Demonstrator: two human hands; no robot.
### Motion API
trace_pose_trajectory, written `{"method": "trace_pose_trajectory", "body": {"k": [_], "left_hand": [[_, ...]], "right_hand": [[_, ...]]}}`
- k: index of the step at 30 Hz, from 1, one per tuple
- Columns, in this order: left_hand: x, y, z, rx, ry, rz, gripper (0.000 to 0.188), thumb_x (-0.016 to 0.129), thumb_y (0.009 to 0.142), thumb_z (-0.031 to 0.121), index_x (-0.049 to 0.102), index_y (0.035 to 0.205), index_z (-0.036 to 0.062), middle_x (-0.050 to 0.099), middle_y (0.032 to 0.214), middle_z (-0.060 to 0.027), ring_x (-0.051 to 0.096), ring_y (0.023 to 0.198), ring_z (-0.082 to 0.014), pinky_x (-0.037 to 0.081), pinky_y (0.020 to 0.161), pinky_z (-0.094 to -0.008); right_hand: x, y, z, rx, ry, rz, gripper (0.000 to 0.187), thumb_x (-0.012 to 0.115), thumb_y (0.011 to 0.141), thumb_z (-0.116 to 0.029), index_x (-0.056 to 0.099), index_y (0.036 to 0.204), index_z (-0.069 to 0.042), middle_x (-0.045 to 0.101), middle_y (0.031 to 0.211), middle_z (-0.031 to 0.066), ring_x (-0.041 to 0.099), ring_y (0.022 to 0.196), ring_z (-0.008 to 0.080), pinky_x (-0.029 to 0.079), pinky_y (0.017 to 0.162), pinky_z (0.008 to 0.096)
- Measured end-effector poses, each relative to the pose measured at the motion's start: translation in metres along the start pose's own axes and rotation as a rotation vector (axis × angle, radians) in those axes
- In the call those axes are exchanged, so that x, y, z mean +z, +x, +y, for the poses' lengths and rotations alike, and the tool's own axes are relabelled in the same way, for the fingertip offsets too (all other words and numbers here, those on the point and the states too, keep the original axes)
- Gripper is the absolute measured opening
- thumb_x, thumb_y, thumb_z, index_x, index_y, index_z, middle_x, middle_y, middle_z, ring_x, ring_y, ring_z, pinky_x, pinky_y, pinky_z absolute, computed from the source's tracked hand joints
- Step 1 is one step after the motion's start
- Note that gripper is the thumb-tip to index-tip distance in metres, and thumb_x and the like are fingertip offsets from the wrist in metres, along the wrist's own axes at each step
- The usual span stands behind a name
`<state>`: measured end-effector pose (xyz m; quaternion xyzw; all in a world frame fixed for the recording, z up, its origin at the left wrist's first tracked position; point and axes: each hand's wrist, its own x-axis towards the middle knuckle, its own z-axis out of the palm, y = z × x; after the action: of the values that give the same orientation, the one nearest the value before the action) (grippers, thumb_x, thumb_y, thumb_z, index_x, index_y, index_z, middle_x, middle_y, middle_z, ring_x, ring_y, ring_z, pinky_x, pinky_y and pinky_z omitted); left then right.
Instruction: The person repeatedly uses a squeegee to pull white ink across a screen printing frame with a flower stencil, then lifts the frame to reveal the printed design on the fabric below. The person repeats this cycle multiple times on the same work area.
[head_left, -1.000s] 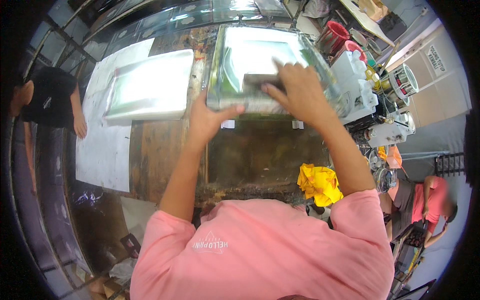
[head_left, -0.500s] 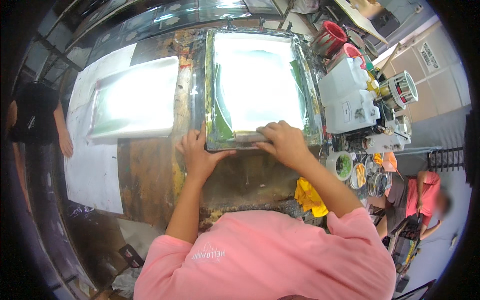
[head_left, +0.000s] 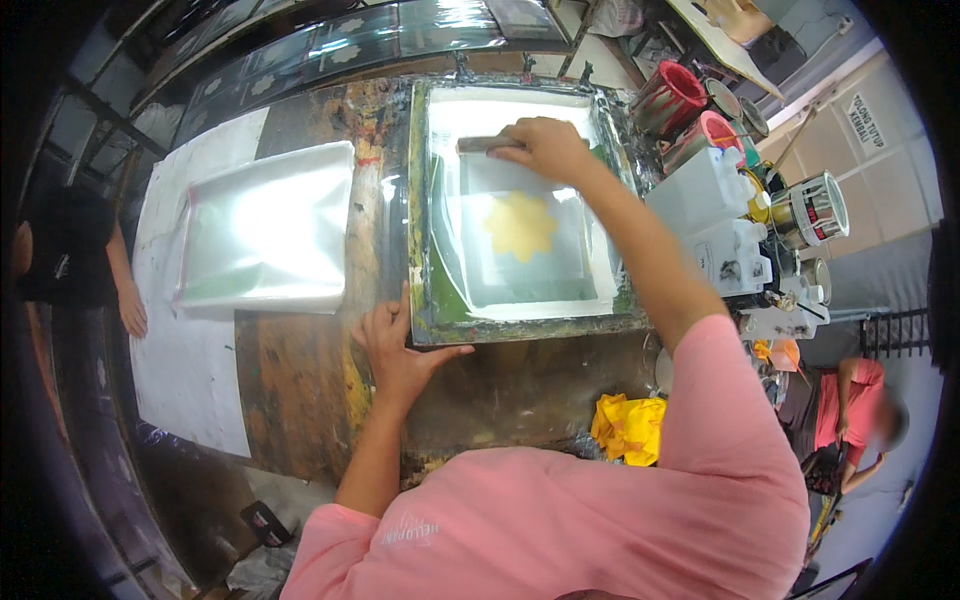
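A screen-printing frame (head_left: pixel 425 250) lies on the worktable, its mesh pale with white tape and green patches around the edges. In the middle of the mesh shows a yellow flower shape (head_left: pixel 520 226). Toward the far end, my right hand (head_left: pixel 548 150) is closed around a squeegee (head_left: pixel 485 144), which rests across the mesh. My left hand (head_left: pixel 393 340) is at the frame's near left corner, thumb stretched along the near edge and fingers along the left side, holding nothing.
Left of the frame lies a stack of clear plastic sheets (head_left: pixel 265 230) on white paper (head_left: pixel 190 380). Paint cans (head_left: pixel 672 98) and white jugs (head_left: pixel 705 190) crowd the right side. A yellow cloth (head_left: pixel 628 428) lies near my right arm. A person's hand (head_left: pixel 132 312) rests at the left; another person (head_left: pixel 850 410) sits at the right.
My right hand has moved with the squeegee from the frame's near edge to its far end. The yellow flower now shows where glare was. My left hand stays at the corner.
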<state>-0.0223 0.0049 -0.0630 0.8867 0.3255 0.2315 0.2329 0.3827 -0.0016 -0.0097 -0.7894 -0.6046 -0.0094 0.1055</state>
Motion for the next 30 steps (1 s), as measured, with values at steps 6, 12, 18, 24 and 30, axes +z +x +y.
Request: {"method": "trace_pose_trajectory", "body": {"k": [6, 12, 18, 24, 30], "left_hand": [[0.006, 0.0, -0.004, 0.102, -0.138, 0.132, 0.126, 0.096, 0.055, 0.064, 0.054, 0.154, -0.0005, 0.071, 0.099, -0.0077, 0.059, 0.098, -0.0289, 0.038, 0.099, -0.0431], [0.007, -0.005, -0.008, 0.102, -0.193, 0.105, 0.123, 0.094, 0.064, 0.062, 0.048, 0.156, -0.0051, 0.071, 0.111, -0.0111, 0.058, 0.099, -0.0321, 0.042, 0.097, -0.0464], [0.005, -0.004, -0.011, 0.184, -0.198, 0.11, 0.118, 0.091, 0.07, 0.061, 0.045, 0.156, -0.0063, 0.07, 0.112, -0.0119, 0.059, 0.099, -0.032, 0.041, 0.098, -0.0452], [0.002, -0.003, -0.008, 0.176, -0.197, 0.091, 0.118, 0.089, 0.071, 0.062, 0.044, 0.156, -0.0071, 0.07, 0.112, -0.012, 0.061, 0.099, -0.0296, 0.041, 0.098, -0.0454], [0.003, -0.001, -0.007, 0.187, -0.209, 0.106, 0.118, 0.088, 0.072, 0.063, 0.044, 0.156, -0.0081, 0.069, 0.108, -0.0111, 0.06, 0.094, -0.0294, 0.041, 0.096, -0.045]], "right_hand": [[-0.04, 0.053, 0.024, -0.046, 0.086, 0.072, 0.06, 0.069, 0.094, -0.066, 0.077, 0.099, -0.007, 0.073, 0.085, 0.0191, 0.07, 0.085, 0.0406, 0.053, 0.077, 0.0492], [-0.006, 0.066, 0.051, -0.043, -0.055, 0.154, 0.056, 0.069, 0.095, -0.062, 0.077, 0.106, -0.008, 0.076, 0.095, 0.0166, 0.072, 0.093, 0.0388, 0.055, 0.08, 0.0492], [0.004, 0.069, 0.053, -0.054, -0.031, 0.149, 0.057, 0.066, 0.095, -0.065, 0.077, 0.106, -0.01, 0.077, 0.09, 0.0162, 0.074, 0.09, 0.0377, 0.057, 0.079, 0.053], [0.009, 0.08, 0.04, 0.039, -0.07, 0.193, 0.057, 0.069, 0.095, -0.063, 0.079, 0.111, -0.009, 0.078, 0.098, 0.0153, 0.073, 0.096, 0.0375, 0.057, 0.084, 0.0499], [-0.01, 0.094, 0.034, -0.036, -0.043, -0.024, 0.061, 0.064, 0.094, -0.069, 0.079, 0.118, -0.015, 0.079, 0.101, 0.0145, 0.075, 0.098, 0.0356, 0.059, 0.084, 0.0509]]}}
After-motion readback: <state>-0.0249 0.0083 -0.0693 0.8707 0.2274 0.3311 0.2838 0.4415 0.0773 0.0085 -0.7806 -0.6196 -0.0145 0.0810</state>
